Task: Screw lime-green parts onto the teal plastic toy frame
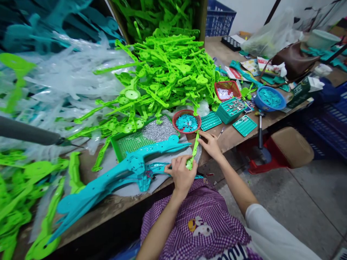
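Note:
A slim lime-green plastic part (195,148) stretches between my two hands at the front edge of the workbench. My left hand (181,172) is closed with its fingers at the part's lower, rounded end. At the upper end, my right hand (210,144) pinches the part between thumb and fingers. Beside my left hand lies a large branching turquoise plastic part (135,164), resting on a grey sheet. A red basket of small turquoise pieces (187,122) stands just beyond the green part's tip.
A green tray (130,145) holds many small silvery metal pieces. Behind it rises a big heap of lime-green parts (168,72). To the right are stacked teal trays (230,111), a blue bowl (282,104), a hammer-like tool (260,131) and a red stool (268,151). A grey powered tool (29,131) juts in from the left.

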`<state>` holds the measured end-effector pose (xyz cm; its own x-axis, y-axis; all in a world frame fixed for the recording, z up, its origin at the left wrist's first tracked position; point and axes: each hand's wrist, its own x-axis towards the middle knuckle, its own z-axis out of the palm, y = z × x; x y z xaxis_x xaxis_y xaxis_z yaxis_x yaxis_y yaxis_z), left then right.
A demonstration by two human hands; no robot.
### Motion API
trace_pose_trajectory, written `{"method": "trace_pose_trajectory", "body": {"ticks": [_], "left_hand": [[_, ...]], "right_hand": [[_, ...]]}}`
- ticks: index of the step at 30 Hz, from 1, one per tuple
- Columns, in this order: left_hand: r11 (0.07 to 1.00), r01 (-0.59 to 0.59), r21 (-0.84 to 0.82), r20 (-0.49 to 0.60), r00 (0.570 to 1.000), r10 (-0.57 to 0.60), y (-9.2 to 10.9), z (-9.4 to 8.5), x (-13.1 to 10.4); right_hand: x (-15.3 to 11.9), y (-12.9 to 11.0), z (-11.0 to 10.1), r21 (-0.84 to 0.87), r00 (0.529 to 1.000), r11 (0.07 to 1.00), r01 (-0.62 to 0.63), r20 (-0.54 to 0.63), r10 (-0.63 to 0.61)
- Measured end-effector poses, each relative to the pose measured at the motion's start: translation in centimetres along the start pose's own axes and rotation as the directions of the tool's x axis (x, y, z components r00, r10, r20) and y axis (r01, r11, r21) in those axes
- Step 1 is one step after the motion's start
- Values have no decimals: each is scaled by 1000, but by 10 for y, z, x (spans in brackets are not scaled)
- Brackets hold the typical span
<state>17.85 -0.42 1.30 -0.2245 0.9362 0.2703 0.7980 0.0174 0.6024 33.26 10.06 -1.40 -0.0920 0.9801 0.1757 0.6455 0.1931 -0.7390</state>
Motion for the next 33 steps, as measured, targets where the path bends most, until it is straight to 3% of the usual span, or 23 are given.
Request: {"method": "trace_pose_trajectory", "body": {"ticks": [5,13,18,23,25,29,33], "left_hand": [[999,45,9,120,992,-46,3,-6,4],[1000,25,-8,323,946,-21,-3,-16,13],[981,32,-190,484,872,65,-19,-19,34],[960,175,-219,660,751,14,-21,-18,57],[949,213,-232,692,722,7,-20,-19,61],[945,168,-280,673,737,68,-26,-28,58],[965,6,-261,629,759,165,-36,-45,51]], "right_hand": [[-2,-4,-1,-89,1000,996,24,19,-23],[5,-18,-11,-355,981,923,149,169,-93],[6,-21,-13,-441,966,871,216,227,-124],[3,-20,-12,-491,966,842,225,228,-124],[3,-19,-10,-494,967,841,221,224,-123],[1,-19,-6,-480,975,857,189,195,-106],[-1,-19,-1,-463,980,868,183,157,-122]]}}
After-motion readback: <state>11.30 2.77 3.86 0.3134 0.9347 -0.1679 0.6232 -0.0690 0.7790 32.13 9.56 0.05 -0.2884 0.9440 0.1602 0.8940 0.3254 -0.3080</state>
